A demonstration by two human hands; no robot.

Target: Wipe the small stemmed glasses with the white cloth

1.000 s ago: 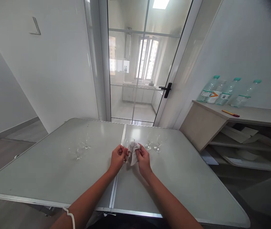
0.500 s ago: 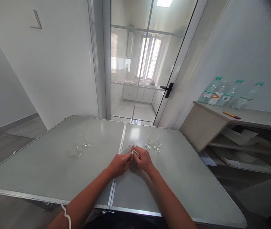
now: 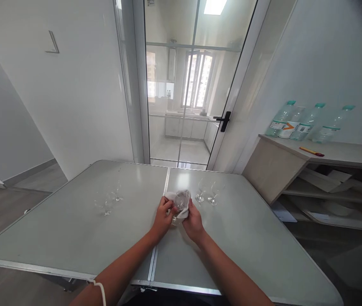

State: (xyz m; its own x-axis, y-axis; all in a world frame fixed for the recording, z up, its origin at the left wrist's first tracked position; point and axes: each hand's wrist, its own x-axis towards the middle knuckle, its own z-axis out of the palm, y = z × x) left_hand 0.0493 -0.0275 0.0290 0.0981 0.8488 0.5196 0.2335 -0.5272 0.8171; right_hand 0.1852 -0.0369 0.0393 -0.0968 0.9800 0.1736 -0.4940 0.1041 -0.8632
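Note:
Over the middle seam of the grey folding table (image 3: pixel 72 238), both my hands hold one clear stemmed glass (image 3: pixel 181 203) wrapped in a small white cloth (image 3: pixel 185 199). My left hand (image 3: pixel 162 217) is closed on the glass's lower part. My right hand (image 3: pixel 193 221) is closed on the cloth, pressing it against the bowl. Two clear stemmed glasses (image 3: pixel 209 191) stand just right of my hands. Two more glasses (image 3: pixel 109 199) stand on the table's left half.
A glass door with a black handle (image 3: pixel 223 120) stands behind the table. To the right is a wooden shelf unit (image 3: pixel 295 157) bearing several plastic water bottles (image 3: pixel 302 123) and a yellow pen (image 3: pixel 310 151). White walls flank the door.
The glass and cloth have come up from the tabletop and show between my hands again; half a second ago my hands were lower and covered them.

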